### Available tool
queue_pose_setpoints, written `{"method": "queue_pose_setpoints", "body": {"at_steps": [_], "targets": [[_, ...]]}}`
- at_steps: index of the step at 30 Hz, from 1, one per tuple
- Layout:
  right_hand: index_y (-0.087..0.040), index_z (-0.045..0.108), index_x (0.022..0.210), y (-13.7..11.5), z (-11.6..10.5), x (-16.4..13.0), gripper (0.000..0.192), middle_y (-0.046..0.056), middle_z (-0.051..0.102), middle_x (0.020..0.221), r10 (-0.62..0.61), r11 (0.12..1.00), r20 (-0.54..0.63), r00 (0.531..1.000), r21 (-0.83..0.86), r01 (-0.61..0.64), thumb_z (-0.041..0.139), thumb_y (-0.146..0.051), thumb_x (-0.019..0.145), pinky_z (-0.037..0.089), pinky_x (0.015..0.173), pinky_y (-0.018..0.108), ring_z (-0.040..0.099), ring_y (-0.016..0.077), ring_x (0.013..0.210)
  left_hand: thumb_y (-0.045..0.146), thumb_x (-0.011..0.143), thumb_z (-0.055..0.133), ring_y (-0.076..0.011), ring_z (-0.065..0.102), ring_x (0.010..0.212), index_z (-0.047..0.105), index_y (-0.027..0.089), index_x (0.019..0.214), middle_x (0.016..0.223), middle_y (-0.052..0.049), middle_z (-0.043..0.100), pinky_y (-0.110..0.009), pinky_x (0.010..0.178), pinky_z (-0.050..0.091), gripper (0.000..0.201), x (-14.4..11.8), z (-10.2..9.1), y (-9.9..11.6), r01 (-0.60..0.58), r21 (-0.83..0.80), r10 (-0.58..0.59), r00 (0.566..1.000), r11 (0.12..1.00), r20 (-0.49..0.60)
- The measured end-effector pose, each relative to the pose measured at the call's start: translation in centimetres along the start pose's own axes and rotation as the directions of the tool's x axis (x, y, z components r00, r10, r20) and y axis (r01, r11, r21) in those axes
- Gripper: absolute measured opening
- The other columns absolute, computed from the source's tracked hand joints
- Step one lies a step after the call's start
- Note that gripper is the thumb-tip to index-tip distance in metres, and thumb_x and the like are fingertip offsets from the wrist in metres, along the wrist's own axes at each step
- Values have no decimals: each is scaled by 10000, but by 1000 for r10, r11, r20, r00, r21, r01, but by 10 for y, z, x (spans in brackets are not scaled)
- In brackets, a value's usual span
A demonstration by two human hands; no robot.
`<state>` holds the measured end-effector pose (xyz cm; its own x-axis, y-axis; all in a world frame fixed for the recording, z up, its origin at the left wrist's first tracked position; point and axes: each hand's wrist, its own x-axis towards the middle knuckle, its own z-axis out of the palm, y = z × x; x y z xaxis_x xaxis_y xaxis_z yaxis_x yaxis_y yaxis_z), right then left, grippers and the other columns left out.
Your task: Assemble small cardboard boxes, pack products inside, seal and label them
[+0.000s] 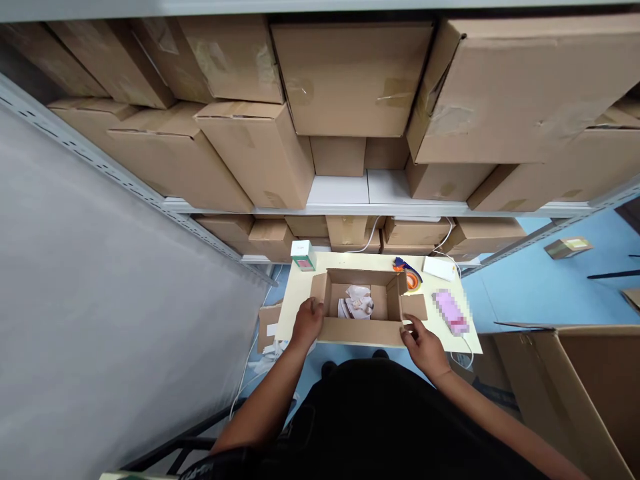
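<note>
While the box [363, 303] stands open with papers [356, 301] between the grips, left hand [307, 321] and right hand [423, 343] clasp its near corners, flaps unfolded.

Both bare arms extended forward. Left hand [307, 321] cupped, fingers curled downward; right hand [424, 345] near right, fingers bent, pinching.

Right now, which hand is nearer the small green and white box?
Left. The left hand grips the open carton's left end, below the small box; the right hand is at the far corner.
</note>
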<state>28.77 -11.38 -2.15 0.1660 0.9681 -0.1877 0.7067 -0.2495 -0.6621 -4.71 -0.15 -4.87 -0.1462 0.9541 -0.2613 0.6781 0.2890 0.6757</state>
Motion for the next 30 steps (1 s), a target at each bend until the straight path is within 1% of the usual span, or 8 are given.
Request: {"method": "queue_pose_setpoints", "body": {"at_steps": [7,11,14,17,21,25,28,30], "targets": [[-233,676,1179,-12,-12,0,412,71,778,921,-107,987,-128,986,-132,90,450,-507,970,516,786,348,728,259,824,447,979,488,-272,529,1375,612,147,1325,1403,-169,609,-388,1190,369,474,16,-27,2,-38,-23,35,990,999,-134],[-216,707,1101,-22,-27,9,414,102,781,981,-139,981,-213,967,-164,104,446,-509,970,513,814,361,728,282,891,433,981,497,-255,585,1290,600,163,1325,1387,-149,614,-371,1123,438,450,37,-46,10,-52,-96,32,980,994,-198],[-229,714,1041,-32,-40,17,375,95,780,1009,-149,985,-229,962,-120,124,456,-493,975,511,825,360,720,276,915,389,946,554,-251,600,1247,603,164,1313,1350,-143,625,-362,1105,448,433,55,-58,18,-82,-59,67,971,995,-229],[-244,711,969,-45,-47,25,307,75,774,967,-190,981,-200,961,-75,178,487,-453,961,512,826,352,707,255,888,345,891,627,-255,590,1254,590,176,1321,1355,-136,613,-364,1121,433,463,72,-65,26,-109,-1,106,963,994,-249],[-250,696,933,-63,-44,36,248,59,755,968,-257,966,-110,960,-49,253,504,-406,954,512,826,345,691,238,887,321,833,687,-274,530,1335,517,179,1396,1403,-150,574,-380,1133,420,604,91,-64,33,-89,29,94,963,996,-254],[-245,689,916,-74,-35,43,234,54,736,925,-309,950,-33,951,-52,307,505,-381,967,503,812,338,679,236,883,353,796,741,-345,393,1459,395,134,1497,1531,-221,439,-427,1185,354,812,110,-59,43,-75,93,96,966,993,-242],[-244,686,904,-78,-32,41,239,53,725,898,-324,945,-8,946,-47,323,497,-371,977,496,798,334,669,230,856,392,812,743,-391,315,1499,416,152,1484,1594,-231,340,-468,1207,308,785,127,-56,51,-93,190,138,960,977,-242],[-247,683,910,-79,-31,38,239,57,722,907,-318,947,8,948,-39,318,490,-368,982,496,805,336,667,231,863,428,826,740,-407,365,1461,454,173,1450,1598,-228,319,-482,1178,339,733,138,-54,54,-75,235,131,964,969,-231]]}}
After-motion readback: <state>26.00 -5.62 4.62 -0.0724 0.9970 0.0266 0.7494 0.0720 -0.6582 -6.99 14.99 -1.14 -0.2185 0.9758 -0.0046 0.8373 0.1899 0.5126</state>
